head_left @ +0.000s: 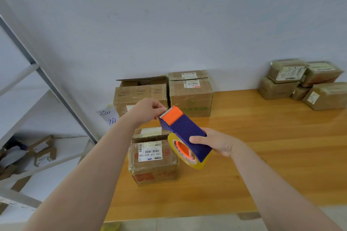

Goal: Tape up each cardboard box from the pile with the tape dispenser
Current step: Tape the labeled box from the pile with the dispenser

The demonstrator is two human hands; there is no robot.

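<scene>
**Tape dispenser held in the air above the near box, the left fingers at its cutter.**

The right hand point(216, 142) grasps the blue-and-orange tape dispenser point(185, 129) round its body, above the labelled box point(153, 157). The left hand point(148, 108) pinches at the toothed cutter, probably on the clear tape end, which I cannot see. The fingertips are just beside the teeth, so a slip may scratch them. If the end is let go, it may fall back onto the tape roll point(187, 154) and be hard to find. Count: one wooden table point(262, 137); nine cardboard boxes on it, namely two large at the wall point(190, 97), two near, and five in the right pile point(276, 88); one dispenser; one roll.
</scene>
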